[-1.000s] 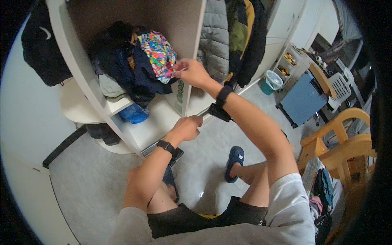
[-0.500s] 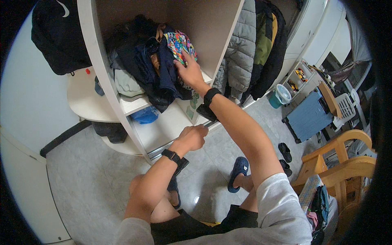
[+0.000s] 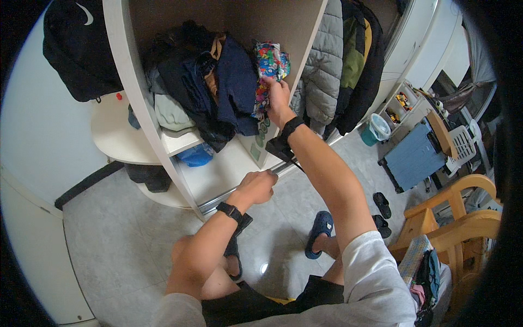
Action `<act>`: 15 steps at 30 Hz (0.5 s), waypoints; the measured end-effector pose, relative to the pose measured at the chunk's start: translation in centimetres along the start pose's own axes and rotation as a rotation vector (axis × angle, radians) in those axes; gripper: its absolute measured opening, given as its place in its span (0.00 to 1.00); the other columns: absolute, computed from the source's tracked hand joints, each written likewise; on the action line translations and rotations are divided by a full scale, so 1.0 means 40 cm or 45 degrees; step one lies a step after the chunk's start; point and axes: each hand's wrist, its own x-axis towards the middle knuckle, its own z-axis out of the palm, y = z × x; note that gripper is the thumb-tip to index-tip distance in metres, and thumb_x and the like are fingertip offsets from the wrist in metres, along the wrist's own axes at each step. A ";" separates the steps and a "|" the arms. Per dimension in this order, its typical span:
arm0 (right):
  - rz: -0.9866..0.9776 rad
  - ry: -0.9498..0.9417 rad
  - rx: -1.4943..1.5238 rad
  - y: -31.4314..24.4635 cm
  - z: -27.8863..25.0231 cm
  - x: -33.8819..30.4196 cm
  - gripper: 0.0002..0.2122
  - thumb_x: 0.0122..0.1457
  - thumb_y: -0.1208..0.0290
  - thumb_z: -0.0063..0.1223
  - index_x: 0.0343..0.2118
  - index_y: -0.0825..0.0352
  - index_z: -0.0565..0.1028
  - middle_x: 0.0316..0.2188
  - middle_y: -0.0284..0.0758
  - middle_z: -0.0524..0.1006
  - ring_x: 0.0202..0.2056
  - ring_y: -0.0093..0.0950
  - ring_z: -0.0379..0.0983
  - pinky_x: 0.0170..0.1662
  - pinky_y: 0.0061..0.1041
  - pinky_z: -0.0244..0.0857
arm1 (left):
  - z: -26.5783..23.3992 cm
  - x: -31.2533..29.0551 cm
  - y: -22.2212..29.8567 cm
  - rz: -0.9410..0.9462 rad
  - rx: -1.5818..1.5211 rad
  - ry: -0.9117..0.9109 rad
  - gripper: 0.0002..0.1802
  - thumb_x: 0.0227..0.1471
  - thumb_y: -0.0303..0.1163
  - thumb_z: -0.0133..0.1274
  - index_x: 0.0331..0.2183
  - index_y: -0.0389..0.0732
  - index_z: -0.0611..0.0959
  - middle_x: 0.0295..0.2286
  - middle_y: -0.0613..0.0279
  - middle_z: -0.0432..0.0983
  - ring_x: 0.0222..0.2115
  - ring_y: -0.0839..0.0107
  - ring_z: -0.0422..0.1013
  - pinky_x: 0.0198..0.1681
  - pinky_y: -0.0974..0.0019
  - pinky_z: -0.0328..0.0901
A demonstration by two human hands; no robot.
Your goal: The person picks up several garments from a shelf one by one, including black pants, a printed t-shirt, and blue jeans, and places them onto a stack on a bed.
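Up on the far shelf of the white wardrobe [image 3: 131, 92], my right hand [image 3: 277, 98] is pinching the colourful patterned cloth [image 3: 269, 68], which sits at the right end of the clothes heap, squeezed between the dark navy garment [image 3: 231, 90] and the wardrobe's right side panel. Fingers look closed on its lower edge, though from this angle I can't really tell how much fabric I've actually got. My left hand [image 3: 255, 187] is curled into a loose fist, knuckles resting at the near edge of the bottom board, holding nothing, just propping me up while I crouch.

If you're doing this kind of thing, I reckon the trick is to get a proper handful before moving the cloth, not just a corner, otherwise it stretches and drags the navy piece along with it. That pile hangs over the shelf edge already, so it'd slump easily. Ease it straight toward you and slightly right, away from the heap. Keeping the left hand braced is worth it, since crouching in slippers [image 3: 318, 231] on smooth floor isn't super stable.
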 end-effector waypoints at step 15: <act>-0.867 0.196 -1.169 -0.268 -0.084 0.037 0.13 0.58 0.69 0.52 0.38 0.77 0.77 0.37 0.61 0.79 0.45 0.60 0.75 0.49 0.47 0.68 | -0.021 0.047 0.045 -0.040 -0.135 0.184 0.19 0.54 0.32 0.57 0.48 0.40 0.80 0.45 0.47 0.77 0.47 0.47 0.75 0.50 0.47 0.70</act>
